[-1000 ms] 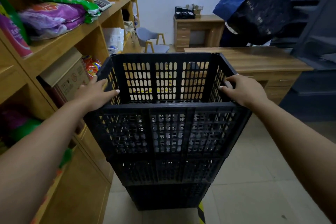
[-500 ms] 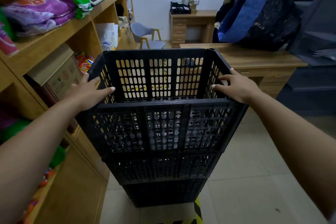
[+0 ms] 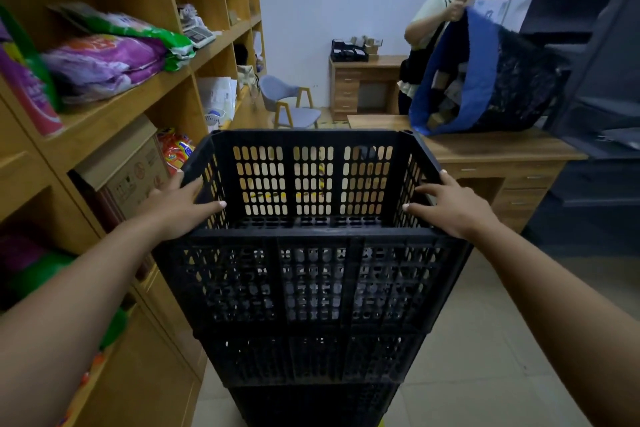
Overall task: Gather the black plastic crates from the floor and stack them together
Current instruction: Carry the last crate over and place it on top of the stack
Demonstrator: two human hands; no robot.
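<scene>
A stack of three black perforated plastic crates stands on the floor right in front of me. The top crate is empty and sits squarely on the middle crate, which rests on the bottom crate. My left hand lies on the top crate's left rim, fingers curled over its edge. My right hand rests on the right rim with fingers spread along it.
A wooden shelf unit with bags and a cardboard box stands close on the left. A wooden desk is behind the stack on the right, where a person handles a blue bag. A grey chair stands further back.
The view has tilted up, bringing the person behind the desk into sight. My right hand's fingers have spread out along the rim. The stack has stayed put.
</scene>
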